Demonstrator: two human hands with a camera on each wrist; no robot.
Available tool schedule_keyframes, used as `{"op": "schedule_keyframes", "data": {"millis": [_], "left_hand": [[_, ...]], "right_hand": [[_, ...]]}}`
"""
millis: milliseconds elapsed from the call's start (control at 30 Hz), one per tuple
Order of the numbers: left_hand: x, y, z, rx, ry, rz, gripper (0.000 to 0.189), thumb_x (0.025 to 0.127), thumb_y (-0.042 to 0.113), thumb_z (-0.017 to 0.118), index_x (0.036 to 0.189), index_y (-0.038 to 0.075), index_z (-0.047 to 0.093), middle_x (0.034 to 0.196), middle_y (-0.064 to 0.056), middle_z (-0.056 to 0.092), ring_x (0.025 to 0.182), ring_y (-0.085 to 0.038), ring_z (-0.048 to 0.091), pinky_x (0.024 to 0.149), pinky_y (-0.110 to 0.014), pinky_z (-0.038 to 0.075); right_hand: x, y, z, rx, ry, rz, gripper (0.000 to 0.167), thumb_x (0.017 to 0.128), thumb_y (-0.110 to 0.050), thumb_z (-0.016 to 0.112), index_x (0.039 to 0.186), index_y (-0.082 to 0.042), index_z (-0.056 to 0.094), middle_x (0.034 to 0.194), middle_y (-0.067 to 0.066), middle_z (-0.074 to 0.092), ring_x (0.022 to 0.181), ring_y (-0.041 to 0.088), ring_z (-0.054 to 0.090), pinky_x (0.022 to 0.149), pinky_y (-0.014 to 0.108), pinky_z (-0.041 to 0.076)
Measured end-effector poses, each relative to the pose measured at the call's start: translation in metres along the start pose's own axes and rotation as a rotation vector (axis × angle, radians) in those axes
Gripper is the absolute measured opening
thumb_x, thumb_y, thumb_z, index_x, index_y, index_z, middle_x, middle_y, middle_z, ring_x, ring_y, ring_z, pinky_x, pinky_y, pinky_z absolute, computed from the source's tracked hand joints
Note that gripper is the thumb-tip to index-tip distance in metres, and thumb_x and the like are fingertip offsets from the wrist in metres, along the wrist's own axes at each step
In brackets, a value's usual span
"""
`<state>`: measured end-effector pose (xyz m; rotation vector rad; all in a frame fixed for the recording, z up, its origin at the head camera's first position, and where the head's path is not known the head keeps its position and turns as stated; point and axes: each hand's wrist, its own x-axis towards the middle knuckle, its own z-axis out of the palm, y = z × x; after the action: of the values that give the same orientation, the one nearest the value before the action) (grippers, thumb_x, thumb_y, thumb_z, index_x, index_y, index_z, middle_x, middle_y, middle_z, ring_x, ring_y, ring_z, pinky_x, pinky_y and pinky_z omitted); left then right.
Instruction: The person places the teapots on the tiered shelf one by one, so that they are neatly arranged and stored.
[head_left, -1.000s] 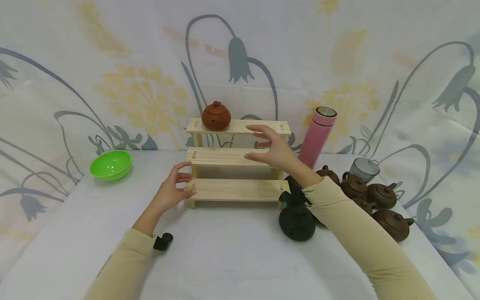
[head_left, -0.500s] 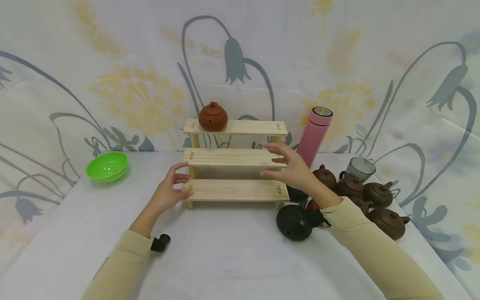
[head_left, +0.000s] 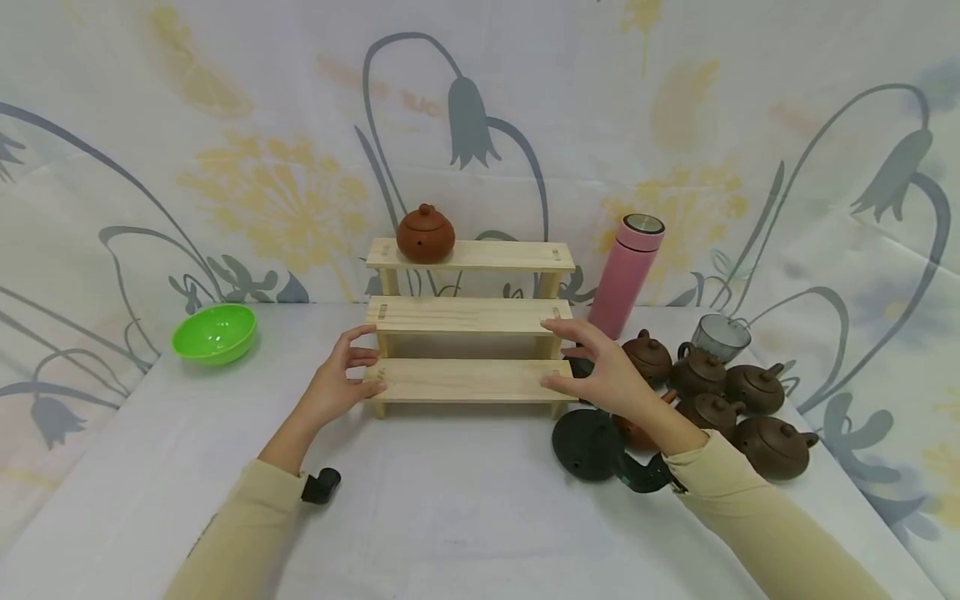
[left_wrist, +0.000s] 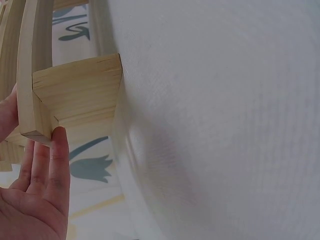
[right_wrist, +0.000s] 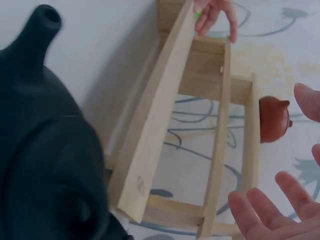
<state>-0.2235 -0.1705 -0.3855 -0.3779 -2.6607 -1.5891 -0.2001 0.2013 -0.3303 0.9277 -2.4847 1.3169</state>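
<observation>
A three-tier wooden display rack [head_left: 465,379] stands mid-table, with a reddish-brown clay teapot [head_left: 425,237] on its top shelf. My left hand [head_left: 336,379] holds the left end of the lowest shelf; in the left wrist view its thumb lies on one face and its fingers reach round the end [left_wrist: 37,120]. By the rack's right end is my right hand [head_left: 603,375], fingers spread and holding nothing. In the right wrist view its fingers [right_wrist: 250,215] appear apart from the wood. Below that hand sits a black teapot [head_left: 585,446], large in the right wrist view.
Several dark brown teapots [head_left: 772,447] cluster at the right, with an orange-brown one partly hidden behind my right wrist. A glass cup [head_left: 722,337] and a pink thermos [head_left: 626,275] stand behind. At the left is a green bowl [head_left: 215,333]. A patterned cloth hangs at the back.
My right hand has come down and to the right, from near the top shelf to the right end of the lower shelves. The left hand stays at the rack's left end.
</observation>
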Motion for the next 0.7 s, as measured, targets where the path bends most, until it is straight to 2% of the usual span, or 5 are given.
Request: {"op": "schedule_keyframes", "data": {"millis": [267,533,700], "left_hand": [[0.000,-0.002,-0.001,0.008,0.006,0.015,0.082,0.078,-0.002,0.072,0.142,0.019,0.026,0.123,-0.022,0.052,0.118,-0.036,0.047,0.089,-0.051,0.044],[0.001,-0.001,0.001,-0.002,0.007,0.017,0.082,0.077,-0.004,0.072,0.142,0.019,0.027,0.122,-0.022,0.052,0.117,-0.035,0.048,0.089,-0.052,0.044],[0.001,-0.001,0.000,-0.001,0.007,0.015,0.082,0.077,-0.004,0.072,0.142,0.019,0.027,0.122,-0.022,0.052,0.117,-0.035,0.048,0.089,-0.052,0.044]], "right_hand": [[-0.018,0.008,0.004,-0.008,-0.019,0.038,0.065,0.074,-0.008,0.079,0.131,-0.002,0.049,0.132,0.014,0.047,0.119,0.031,0.045,0.091,0.045,0.045],[-0.038,0.012,0.004,-0.018,-0.032,0.058,0.067,0.072,-0.009,0.081,0.131,-0.004,0.050,0.128,0.009,0.049,0.116,0.032,0.045,0.088,0.045,0.046],[-0.047,0.015,0.005,-0.042,-0.047,0.052,0.065,0.072,-0.010,0.081,0.129,-0.003,0.051,0.128,0.009,0.050,0.116,0.027,0.047,0.087,0.044,0.047]]}}
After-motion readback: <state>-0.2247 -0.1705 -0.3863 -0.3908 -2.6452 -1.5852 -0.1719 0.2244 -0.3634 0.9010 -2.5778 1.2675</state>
